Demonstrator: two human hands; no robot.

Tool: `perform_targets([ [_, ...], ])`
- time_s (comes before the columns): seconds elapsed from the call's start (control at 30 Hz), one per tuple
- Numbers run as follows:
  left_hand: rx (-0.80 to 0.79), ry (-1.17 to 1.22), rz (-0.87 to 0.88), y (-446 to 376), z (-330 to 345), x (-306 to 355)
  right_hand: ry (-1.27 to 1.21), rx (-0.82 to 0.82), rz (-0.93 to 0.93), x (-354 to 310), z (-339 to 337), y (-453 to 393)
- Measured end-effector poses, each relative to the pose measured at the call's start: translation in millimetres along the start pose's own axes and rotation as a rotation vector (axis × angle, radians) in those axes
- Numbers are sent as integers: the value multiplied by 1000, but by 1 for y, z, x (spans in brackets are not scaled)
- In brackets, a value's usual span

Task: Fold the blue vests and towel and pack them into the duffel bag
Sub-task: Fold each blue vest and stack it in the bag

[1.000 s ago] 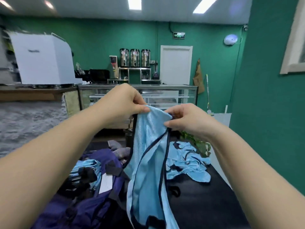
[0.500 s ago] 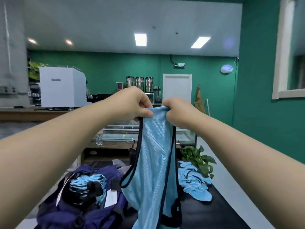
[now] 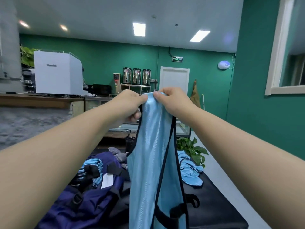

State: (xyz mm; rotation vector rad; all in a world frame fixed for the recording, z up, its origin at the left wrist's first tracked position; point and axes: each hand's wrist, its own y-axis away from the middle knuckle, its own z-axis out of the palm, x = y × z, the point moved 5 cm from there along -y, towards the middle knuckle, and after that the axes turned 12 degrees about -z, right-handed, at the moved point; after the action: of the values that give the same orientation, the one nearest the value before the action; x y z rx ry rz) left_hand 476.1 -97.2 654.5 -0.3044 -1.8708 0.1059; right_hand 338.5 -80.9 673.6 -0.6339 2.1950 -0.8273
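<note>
While both arms reach forward from the lower corners of the frame, the left hand (image 3: 130,103) and the right hand (image 3: 171,100) meet at frame centre and hold one blue vest (image 3: 148,162) up by its top edge. Left-hand fingers are curled, with the thumb pinching the fabric at the upper left of the strap; right-hand fingers are curled over the strap top, thumb pressed against the cloth, touching or nearly touching the left thumb. From this grip the vest hangs straight down through the middle of the frame to the bottom edge, its black trim running along both sides and a black band crossing its lower part. Below and left of the hanging vest, the dark blue duffel bag (image 3: 85,205) lies open on the black table (image 3: 214,204), with folded blue fabric (image 3: 92,169) inside its upper part and a white tag near the opening. Right of the hanging vest, a loose pile of blue vests (image 3: 189,172) rests on the table, just beside a green potted plant (image 3: 193,146). A grey cloth (image 3: 117,153) lies behind the bag; whether it is the towel cannot be told. At upper left, a white machine (image 3: 57,71) stands on a counter.
</note>
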Motion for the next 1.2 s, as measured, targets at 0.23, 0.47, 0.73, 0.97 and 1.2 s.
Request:
perform_targets([
  [0.23, -506, -397, -7, 22, 49, -61, -22, 131, 75, 32, -10, -1],
  [0.47, -323, -1147, 219, 18, 32, -102, 22, 207, 177, 89, -33, 12],
  [0.73, -119, -1028, 499, 1, 2, -60, 60, 366, 113, 90, -58, 8],
  [0.97, -273, -1128, 465, 11, 14, -71, 260, 114, 112, 86, -57, 18],
  [1.2, -190, -955, 601, 23, 15, -44, 647, -50, 131, 73, -76, 12],
])
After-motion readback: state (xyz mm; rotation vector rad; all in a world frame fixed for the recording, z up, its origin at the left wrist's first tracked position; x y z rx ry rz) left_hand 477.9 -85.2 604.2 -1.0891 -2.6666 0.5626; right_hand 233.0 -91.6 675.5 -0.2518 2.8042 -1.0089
